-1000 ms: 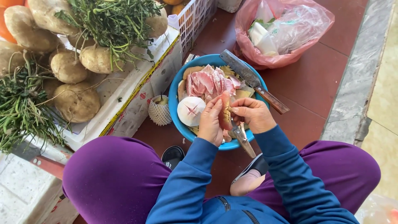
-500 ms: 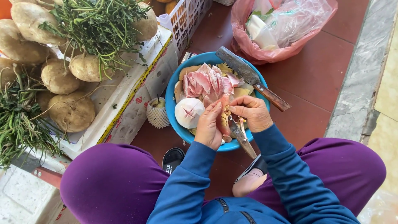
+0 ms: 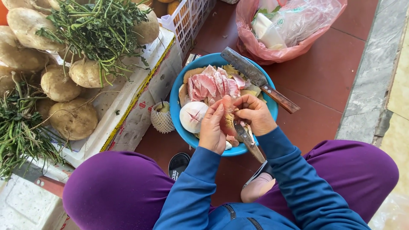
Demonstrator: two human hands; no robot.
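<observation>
Blue bowl (image 3: pixel 178 111) w/ pink fruit segments (image 3: pixel 213 84), purple trousers (image 3: pixel 115 187), red floor tiles (image 3: pixel 324 72), pink bag (image 3: pixel 255 47).

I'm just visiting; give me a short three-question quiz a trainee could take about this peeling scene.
1. True or false: the big wooden-handled cleaver lies across the rim of the round blue plastic basin.
2. Which hand holds the small knife? A. left hand B. right hand
3. Fill in: the pale brown round tubers lie on a white ___ box.

Key: 1 true; 2 B; 3 foam.
</observation>
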